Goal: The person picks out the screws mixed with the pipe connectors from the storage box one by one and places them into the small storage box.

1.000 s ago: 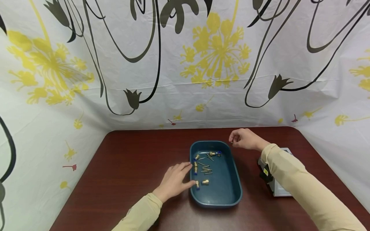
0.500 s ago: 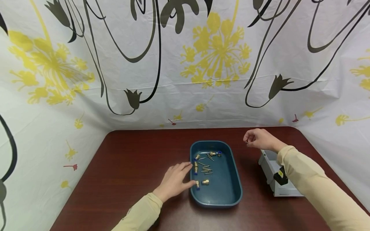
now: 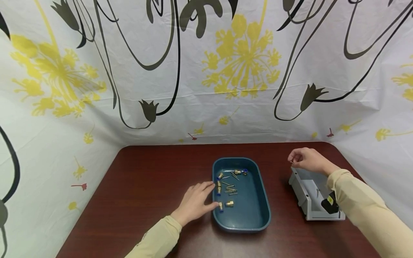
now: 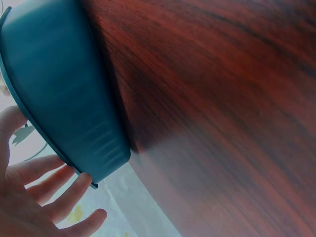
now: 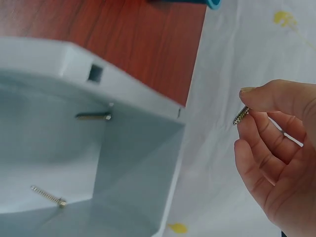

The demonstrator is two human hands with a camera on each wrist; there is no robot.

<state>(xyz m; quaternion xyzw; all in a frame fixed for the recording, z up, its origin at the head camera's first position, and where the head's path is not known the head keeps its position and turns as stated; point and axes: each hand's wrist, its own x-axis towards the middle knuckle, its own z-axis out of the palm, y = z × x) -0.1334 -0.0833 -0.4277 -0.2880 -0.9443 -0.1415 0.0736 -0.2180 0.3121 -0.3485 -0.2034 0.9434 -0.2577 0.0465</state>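
My right hand (image 3: 309,159) pinches a small screw (image 5: 241,115) between thumb and index finger, its threaded tip sticking out. It is above the far end of a grey plastic bin (image 3: 300,197). Inside the bin, the right wrist view shows one screw (image 5: 48,196) on the floor and another screw (image 5: 94,116) by a wall. My left hand (image 3: 195,202), fingers spread, touches the left rim of a blue tray (image 3: 250,215). In the tray lie several loose screws (image 3: 230,190) and several brass fittings (image 3: 229,203) with blue ends, mostly toward its left side and far end.
The tray and bin stand apart on a dark red-brown wooden table (image 3: 161,168). A white patterned cloth (image 3: 193,122) hangs behind the table and along both sides. A black wrist device (image 3: 330,203) on my right forearm overlaps the bin in the head view.
My right hand has moved right with the screw, from beside the tray's far right corner to over the bin's far end. More of the bin's inside shows. The left hand has stayed put.
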